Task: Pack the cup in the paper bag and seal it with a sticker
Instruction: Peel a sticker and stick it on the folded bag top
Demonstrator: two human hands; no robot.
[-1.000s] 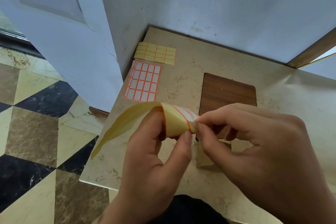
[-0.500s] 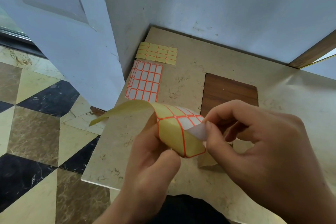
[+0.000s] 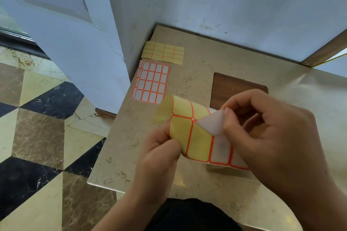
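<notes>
**One sticker half-peeled, two sheets waiting**

The left hand (image 3: pixel 159 148) pinches a curled sticker sheet (image 3: pixel 191 135) by its left edge, thumb and fingers clamped on the yellow backing. The right hand (image 3: pixel 272 137) pinches one white sticker (image 3: pixel 212 124), its corner lifted off the sheet. Two more sheets lie on the counter (image 3: pixel 206 62) toward 11 o'clock: a white-and-orange sheet (image 3: pixel 151 82) and, beyond it, a yellow sheet (image 3: pixel 163 52). A sliver of brown paper bag (image 3: pixel 225 171) shows beneath the hands (mostly hidden); the cup cannot be seen.
</notes>
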